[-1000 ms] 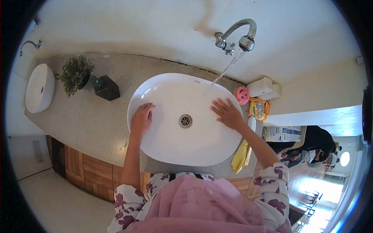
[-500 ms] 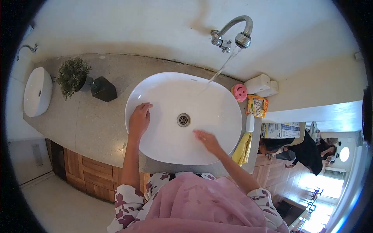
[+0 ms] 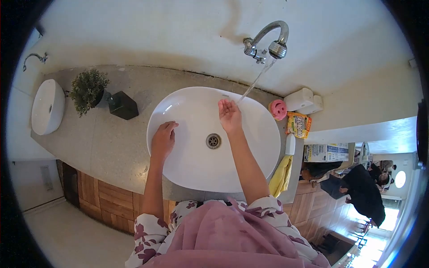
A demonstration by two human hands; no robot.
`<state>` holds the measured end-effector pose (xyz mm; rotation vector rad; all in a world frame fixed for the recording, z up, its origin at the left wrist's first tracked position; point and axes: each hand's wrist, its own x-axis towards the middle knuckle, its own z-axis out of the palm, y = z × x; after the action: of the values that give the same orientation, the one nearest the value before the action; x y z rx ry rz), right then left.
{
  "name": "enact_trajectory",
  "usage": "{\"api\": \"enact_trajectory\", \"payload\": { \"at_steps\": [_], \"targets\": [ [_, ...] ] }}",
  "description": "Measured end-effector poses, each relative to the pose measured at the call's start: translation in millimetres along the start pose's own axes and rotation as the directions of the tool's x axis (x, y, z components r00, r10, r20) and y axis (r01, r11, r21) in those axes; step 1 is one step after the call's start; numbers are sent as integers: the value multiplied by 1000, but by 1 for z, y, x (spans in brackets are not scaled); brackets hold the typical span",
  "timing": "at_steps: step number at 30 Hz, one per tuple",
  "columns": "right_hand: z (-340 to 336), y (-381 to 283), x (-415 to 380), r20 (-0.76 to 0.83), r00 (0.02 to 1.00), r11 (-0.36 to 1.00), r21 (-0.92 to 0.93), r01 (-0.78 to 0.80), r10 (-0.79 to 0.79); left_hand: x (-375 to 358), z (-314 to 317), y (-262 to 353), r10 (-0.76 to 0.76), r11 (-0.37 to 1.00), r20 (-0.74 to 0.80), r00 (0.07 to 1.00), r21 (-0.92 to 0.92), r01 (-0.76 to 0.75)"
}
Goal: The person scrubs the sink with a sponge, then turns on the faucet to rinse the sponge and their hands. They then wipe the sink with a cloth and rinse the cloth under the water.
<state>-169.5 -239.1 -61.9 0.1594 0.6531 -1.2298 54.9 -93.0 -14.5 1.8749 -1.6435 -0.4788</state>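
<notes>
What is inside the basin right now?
Inside the basin: the drain, the right hand cupped where the water stream lands, and the left hand pressed on the wall. The surface under both hands is covered.

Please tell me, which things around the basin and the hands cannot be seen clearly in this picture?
Head view only:
- Yellow packet: print too small to read.
- Yellow cloth: partly hidden behind the basin rim.
- Left hand: palm faces down on the basin, so anything beneath it is hidden.
- Right hand: whether the water stream touches it is unclear.
- Small basin: distorted at the lens edge.
- Person nearby: too small.
</notes>
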Motion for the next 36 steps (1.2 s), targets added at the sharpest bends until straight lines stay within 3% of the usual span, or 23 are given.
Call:
{"api": "enact_trajectory", "payload": {
  "at_steps": [1,3,4,5,6,7,8,9,10,11,13,14,16,19,21,22,24,27,31,32,33,35,36],
  "targets": [
    [3,-5,-3,-4,1000,1000,1,2,-2,0,-1,0,-10,1000,8,1000,1,10],
    [12,-25,-14,344,935,996,-41,-76,85,0,-1,0,-21,1000,18,1000,-1,21],
    [21,-39,-25,340,936,996,-42,-74,84,0,-1,-1,-8,1000,14,1000,-1,8],
    [34,-57,-39,286,941,912,-408,-50,180,0,0,-2,5,1000,9,1000,-1,-5],
    [44,-76,-50,199,947,696,-717,-34,251,0,0,-3,2,1000,10,1000,-5,-2],
    [50,-96,-59,142,950,366,-930,32,278,0,1,-3,8,1000,-1,1000,-4,-8],
    [52,-118,-64,78,957,-22,-996,88,281,-1,1,-3,15,1000,-11,1000,-4,-15],
    [52,-145,-57,3,870,-566,-759,323,492,-1,0,-2,12,1000,-8,1000,-9,-13],
    [53,-165,-49,-196,778,-801,-215,559,596,0,-1,-1,9,1000,-2,1000,9,-9],
    [54,-173,-57,-201,780,-804,-213,556,592,0,-1,-1,7,1000,3,1000,26,-7],
    [59,-180,-80,-346,918,-980,-113,163,193,1,1,-3,8,1000,5,1000,13,-8],
    [57,-181,-78,-347,918,-981,-111,161,190,1,1,-4,8,1000,4,1000,6,-8],
    [40,-179,-63,-100,939,-891,-362,274,330,0,0,-2,8,1000,-5,1000,-7,-8],
    [33,-163,-48,322,866,-611,-615,499,384,0,0,0,8,1000,-22,1000,-14,-8],
    [57,-123,-50,52,982,-66,-996,65,182,-1,0,1,4,1000,-27,1000,-2,-5],
    [58,-110,-44,54,981,-61,-996,66,186,0,0,1,0,1000,-22,1000,-8,0],
    [60,-91,-29,93,953,399,-917,-31,289,0,1,-1,-5,1000,-21,1000,-7,5],
    [60,-67,-12,64,926,531,-833,-156,372,0,1,-2,15,1000,-14,1000,7,-15],
    [60,-61,-33,20,899,420,-889,-185,438,0,2,-3,21,1000,-26,999,5,-21],
    [59,-66,-47,174,798,109,-985,136,578,-1,3,-4,19,1000,-29,999,3,-19],
    [59,-72,-63,230,636,-153,-859,488,737,-1,3,-3,14,1000,-28,1000,0,-14],
    [57,-86,-89,-231,491,-282,-959,31,840,-1,-1,1,9,1000,-27,1000,13,-9],
    [45,-95,-99,-370,390,-393,-919,-23,843,0,0,0,8,1000,-25,1000,10,-8]
  ]
}}
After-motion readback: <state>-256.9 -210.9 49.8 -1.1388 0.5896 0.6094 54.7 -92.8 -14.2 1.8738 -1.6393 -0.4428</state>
